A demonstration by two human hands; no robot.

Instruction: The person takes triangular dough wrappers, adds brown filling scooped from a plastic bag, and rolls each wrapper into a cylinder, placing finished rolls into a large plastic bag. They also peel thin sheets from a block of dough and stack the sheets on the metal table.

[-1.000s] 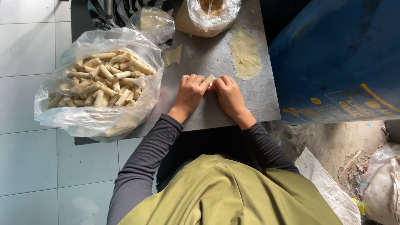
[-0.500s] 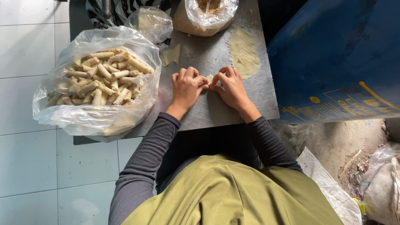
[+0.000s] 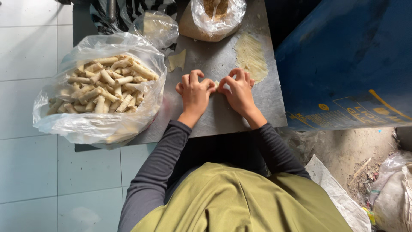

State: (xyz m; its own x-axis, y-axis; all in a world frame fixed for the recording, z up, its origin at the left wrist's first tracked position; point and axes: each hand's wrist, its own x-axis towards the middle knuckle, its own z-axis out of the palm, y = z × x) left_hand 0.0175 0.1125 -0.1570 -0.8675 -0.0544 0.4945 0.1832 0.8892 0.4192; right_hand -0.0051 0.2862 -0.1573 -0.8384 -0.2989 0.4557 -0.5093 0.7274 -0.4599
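Note:
My left hand [image 3: 195, 91] and my right hand [image 3: 238, 90] rest side by side on a grey metal tabletop [image 3: 219, 118], fingers curled over a small pale pastry roll [image 3: 216, 83] pinched between them. Only a sliver of the roll shows between the fingertips. A thin pale wrapper sheet [image 3: 251, 56] lies flat on the table just beyond my right hand. A small triangular wrapper piece [image 3: 176, 60] lies beyond my left hand.
A large clear plastic bag [image 3: 103, 124] full of finished rolls [image 3: 104, 83] sits at the table's left. A bag of filling [image 3: 212, 19] with a spoon stands at the far edge, a smaller bag [image 3: 156, 28] beside it. A blue drum [image 3: 343, 64] stands right.
Both hands have slid a little farther from me across the table, rolling the pastry under the fingers. The view has shifted slightly.

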